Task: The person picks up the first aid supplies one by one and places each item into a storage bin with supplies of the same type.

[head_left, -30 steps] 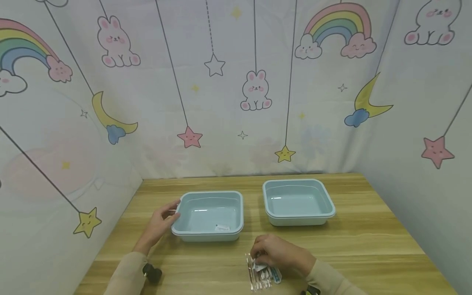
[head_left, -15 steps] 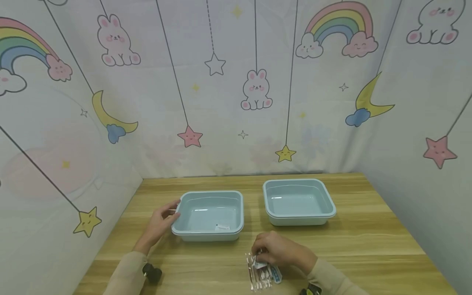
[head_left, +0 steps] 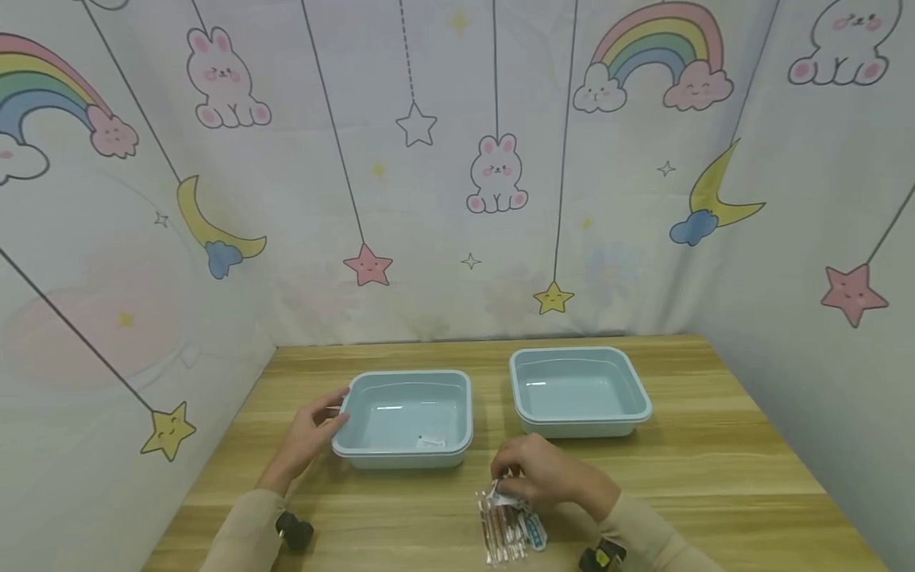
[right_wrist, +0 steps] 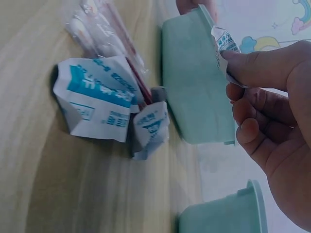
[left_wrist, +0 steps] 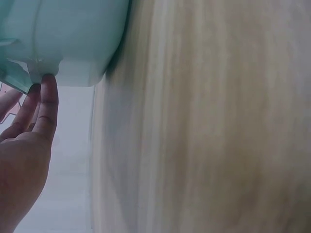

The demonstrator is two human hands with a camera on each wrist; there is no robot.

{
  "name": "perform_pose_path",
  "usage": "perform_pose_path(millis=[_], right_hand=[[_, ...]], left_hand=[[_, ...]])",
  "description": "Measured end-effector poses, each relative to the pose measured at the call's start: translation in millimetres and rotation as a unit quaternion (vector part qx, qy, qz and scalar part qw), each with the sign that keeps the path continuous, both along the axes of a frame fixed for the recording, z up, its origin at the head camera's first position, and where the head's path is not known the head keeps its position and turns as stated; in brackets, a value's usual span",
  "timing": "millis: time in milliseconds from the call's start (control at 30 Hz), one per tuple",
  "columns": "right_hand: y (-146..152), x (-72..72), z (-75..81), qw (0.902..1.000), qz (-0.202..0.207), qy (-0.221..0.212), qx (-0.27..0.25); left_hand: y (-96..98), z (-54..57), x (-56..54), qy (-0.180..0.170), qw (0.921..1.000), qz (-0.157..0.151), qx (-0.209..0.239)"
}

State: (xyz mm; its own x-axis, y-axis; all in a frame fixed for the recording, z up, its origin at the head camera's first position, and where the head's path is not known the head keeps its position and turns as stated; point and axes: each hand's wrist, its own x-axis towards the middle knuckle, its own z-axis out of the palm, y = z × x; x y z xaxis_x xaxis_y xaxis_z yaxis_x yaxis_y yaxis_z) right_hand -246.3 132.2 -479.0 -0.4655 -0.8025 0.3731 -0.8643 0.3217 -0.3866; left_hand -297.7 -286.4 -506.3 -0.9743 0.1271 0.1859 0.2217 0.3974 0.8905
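Observation:
My left hand (head_left: 306, 435) holds the left end of a light blue plastic basin (head_left: 403, 458); in the left wrist view its fingertips (left_wrist: 48, 82) touch the outer wall below the rim. Inside that basin lies a small white packet (head_left: 431, 442). My right hand (head_left: 546, 477) pinches a small white paper sachet with blue print (right_wrist: 225, 43) between thumb and fingers, just above the table. Beneath it are cotton swabs in clear wrapping (head_left: 493, 531). Two more printed paper sachets, a larger one (right_wrist: 99, 99) and a crumpled one (right_wrist: 150, 128), lie beside the swabs.
A second light blue basin (head_left: 582, 429) stands at the back right of the wood-patterned table (head_left: 715, 477). Cartoon-printed cloth (head_left: 436, 199) encloses the table at the back and both sides.
My right hand has risen a little and shifted slightly away from me, drawing the pinched sachet up off the pile of swabs. The left hand keeps its place on the basin.

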Motion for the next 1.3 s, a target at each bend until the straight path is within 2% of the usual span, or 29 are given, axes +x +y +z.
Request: perform_pose_path(millis=[300,567,700,900,1100,1200,1300], right_hand=[[3.7,-11.1,12.5,0.9985,-0.012,0.045,-0.028],[5.0,-18.0,27.4,0.9977,-0.027,0.057,-0.026],[5.0,-20.7,33.0,0.9971,-0.033,0.063,-0.027],[2.6,-25.3,38.1,0.9948,-0.043,0.076,-0.053],[-1.5,-29.2,42.9,0.9926,-0.066,0.076,-0.069],[-1.7,-30.3,44.9,0.9911,-0.076,0.077,-0.077],[-1.8,-32.3,44.8,0.9901,-0.083,0.077,-0.083]], left_hand=[[-1.5,1.0,1.9,-0.007,0.9999,0.002,0.009],[-1.3,-0.4,1.0,0.004,1.0,0.001,0.001],[-1.4,-0.2,0.9,-0.006,1.0,0.004,0.001],[-1.1,0.1,-0.9,-0.011,0.9999,0.007,-0.004],[-0.4,2.1,1.7,-0.01,0.9999,0.01,-0.005],[1.5,5.2,4.4,-0.014,0.9999,0.009,-0.002],[5.7,14.3,9.3,-0.018,0.9998,0.007,0.003]])
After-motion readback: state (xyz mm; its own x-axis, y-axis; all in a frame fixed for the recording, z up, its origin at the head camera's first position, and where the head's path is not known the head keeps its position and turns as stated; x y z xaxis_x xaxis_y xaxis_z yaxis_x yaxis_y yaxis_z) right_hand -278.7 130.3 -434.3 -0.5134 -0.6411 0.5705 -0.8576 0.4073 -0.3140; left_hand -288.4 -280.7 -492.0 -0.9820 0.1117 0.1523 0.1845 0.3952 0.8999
